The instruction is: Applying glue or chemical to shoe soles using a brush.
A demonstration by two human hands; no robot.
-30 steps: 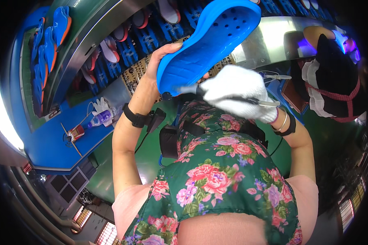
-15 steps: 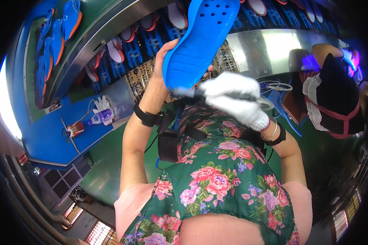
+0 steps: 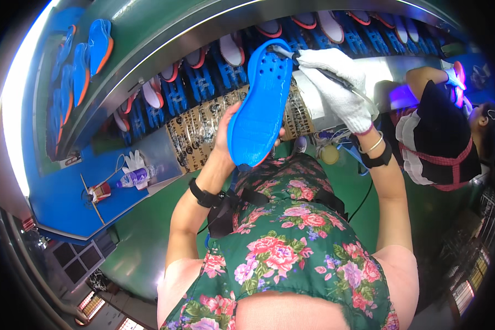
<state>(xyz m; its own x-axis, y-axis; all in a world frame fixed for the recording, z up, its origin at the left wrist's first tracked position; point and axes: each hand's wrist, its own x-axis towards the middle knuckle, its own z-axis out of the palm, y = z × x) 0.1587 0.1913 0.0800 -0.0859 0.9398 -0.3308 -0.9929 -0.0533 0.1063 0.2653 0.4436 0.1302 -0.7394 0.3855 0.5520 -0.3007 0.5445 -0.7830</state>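
My bare left hand (image 3: 225,132) is wrapped round the side of a blue shoe sole (image 3: 258,118), its fingertips showing at the opposite edge. The sole stands nearly lengthwise, its end with the round holes pointing away from me, and its surface looks wet and shiny. In a white knitted glove, my right hand (image 3: 338,85) grips a slim brush (image 3: 285,52) with a dark handle. Its pale tip touches the inside of the rim at the sole's far end. A thin clear tube seems to run from the handle near my wrist.
Shoe uppers with pale bottoms and red rims (image 3: 232,50) stand in a row on blue racks ahead. Blue-and-orange soles (image 3: 99,47) lie at upper left. A blue table (image 3: 66,192) holds a bottle (image 3: 135,177), a glove and a red pot (image 3: 100,192). At right, a co-worker (image 3: 445,126) handles a shoe part.
The brush has gone from the sole's near end to its far end, with my right hand moving away from me. My left hand has brought the sole lower and more upright in view.
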